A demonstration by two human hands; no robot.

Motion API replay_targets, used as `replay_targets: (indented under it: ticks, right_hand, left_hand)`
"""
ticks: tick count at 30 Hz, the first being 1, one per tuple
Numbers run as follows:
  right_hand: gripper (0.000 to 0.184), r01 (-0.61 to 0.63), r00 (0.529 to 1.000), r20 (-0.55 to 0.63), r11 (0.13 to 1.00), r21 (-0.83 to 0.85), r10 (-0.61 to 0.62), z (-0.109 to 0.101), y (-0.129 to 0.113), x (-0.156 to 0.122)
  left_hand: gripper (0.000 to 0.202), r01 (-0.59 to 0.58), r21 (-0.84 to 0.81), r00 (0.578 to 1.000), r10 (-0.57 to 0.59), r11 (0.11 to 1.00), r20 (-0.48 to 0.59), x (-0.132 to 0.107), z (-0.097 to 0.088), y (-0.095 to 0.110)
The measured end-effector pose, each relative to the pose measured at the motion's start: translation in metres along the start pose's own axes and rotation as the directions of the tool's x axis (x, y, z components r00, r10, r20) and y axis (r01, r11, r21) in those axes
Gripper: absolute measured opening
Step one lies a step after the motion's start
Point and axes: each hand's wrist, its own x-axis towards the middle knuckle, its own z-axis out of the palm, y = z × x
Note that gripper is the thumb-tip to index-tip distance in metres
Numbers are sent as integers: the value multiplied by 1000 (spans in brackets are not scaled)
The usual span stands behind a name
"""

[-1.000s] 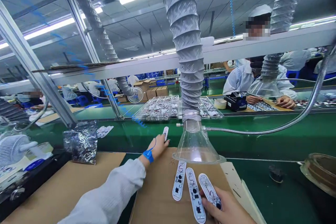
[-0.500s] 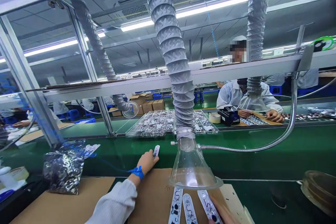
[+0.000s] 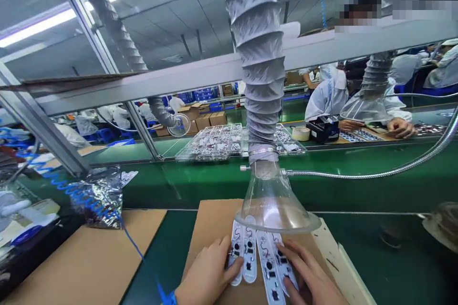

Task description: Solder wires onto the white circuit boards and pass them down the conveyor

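Several narrow white circuit boards with rounded ends and black parts lie side by side on a brown cardboard sheet [image 3: 203, 219], below a clear fume hood [image 3: 274, 200]. My left hand [image 3: 211, 267] grips the leftmost circuit board [image 3: 236, 249], its thumb over the lower part and its fingers along the outer edge. At the other end of the row, my right hand [image 3: 313, 271] has thumb and fingertips closed on the rightmost circuit board [image 3: 284, 258]. Between them lie a shorter circuit board [image 3: 249, 252] and a longer circuit board [image 3: 269, 269]. The hood's rim covers some upper ends.
A grey duct [image 3: 263, 81] drops to the hood. Clear trays of parts [image 3: 214, 143] stand beyond the green belt [image 3: 200, 178]. Left are a silvery bag [image 3: 103, 200], a coiled blue cord [image 3: 60, 183] and more cardboard [image 3: 89, 257]. A co-worker [image 3: 329, 97] sits opposite.
My left hand has come back from over the green belt with a circuit board and now sits at the row's left side. My right hand stays at the right side. The view has shifted.
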Motion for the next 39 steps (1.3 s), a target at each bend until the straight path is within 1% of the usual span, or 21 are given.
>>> replay_targets:
  ticks: [2, 4, 5, 8, 10, 13, 14, 15, 18, 19, 21, 23, 25, 28, 30, 32, 33, 35, 37, 39]
  right_hand:
    - [58, 65, 998, -13, 997, -49, -66, 3, -6, -3]
    - [54, 112, 993, -13, 988, -107, -114, 1, -10, -5]
    - [52, 128, 992, -1, 983, -128, -130, -1, -12, -5]
    - [52, 182, 983, 27, 967, -179, -180, -7, -17, -5]
    - [60, 237, 971, 63, 946, -223, -229, -8, -21, -4]
    - [81, 333, 943, 117, 895, -296, -312, -8, -27, 0]
    - [87, 369, 930, 130, 873, -319, -345, -7, -28, 1]
    - [92, 405, 914, 141, 850, -337, -380, -6, -29, 3]
    - [106, 501, 865, 170, 783, -369, -473, -6, -32, 7]
    - [110, 512, 858, 174, 771, -380, -484, -6, -33, 7]
    - [113, 503, 862, 174, 763, -407, -476, -7, -33, 6]
    - [107, 480, 875, 174, 766, -428, -452, -7, -33, 5]
    - [96, 465, 885, 184, 781, -416, -428, -8, -33, 5]
    - [78, 431, 902, 191, 817, -384, -386, -10, -33, 5]
    - [68, 414, 910, 185, 819, -397, -371, -12, -35, 7]
    - [61, 414, 910, 181, 801, -432, -372, -13, -37, 7]
    - [60, 417, 909, 185, 790, -450, -374, -14, -37, 7]
    - [63, 421, 907, 201, 771, -478, -370, -15, -36, 7]
    - [68, 418, 908, 212, 760, -497, -361, -15, -35, 5]
    - [71, 411, 912, 220, 757, -508, -347, -15, -33, 3]
  left_hand:
    - [31, -37, -9, 999, 37, 999, 11, -2, 0, 8]
    - [28, -79, -20, 997, 79, 997, 22, 0, 0, 8]
    - [27, -114, -26, 993, 115, 993, 27, 1, 0, 5]
    - [29, -254, -17, 967, 253, 967, -19, 5, 3, -11]
    - [32, -365, 56, 930, 367, 929, -30, 6, 8, -22]
    - [45, -535, 183, 839, 544, 825, 3, 6, 17, -34]
    - [51, -570, 213, 814, 581, 793, 13, 6, 20, -36]
    - [57, -590, 233, 797, 603, 773, 19, 5, 23, -37]
    - [60, -603, 247, 786, 618, 759, 21, 4, 26, -38]
    - [59, -608, 240, 782, 623, 757, 16, 4, 25, -39]
    - [56, -635, 217, 760, 650, 741, 2, 3, 25, -41]
    - [52, -674, 194, 724, 689, 712, -15, 2, 24, -43]
    - [45, -705, 182, 693, 721, 685, -30, 0, 23, -45]
    - [40, -732, 192, 660, 750, 654, -38, -2, 21, -43]
    - [40, -743, 199, 644, 764, 639, -49, -3, 20, -40]
    - [39, -746, 197, 637, 768, 636, -69, -4, 19, -38]
    - [37, -741, 193, 643, 762, 644, -73, -4, 19, -38]
    - [34, -719, 172, 675, 736, 673, -58, -6, 20, -38]
    - [32, -690, 143, 715, 699, 710, -24, -7, 20, -37]
    - [31, -665, 117, 743, 670, 737, 3, -9, 21, -36]
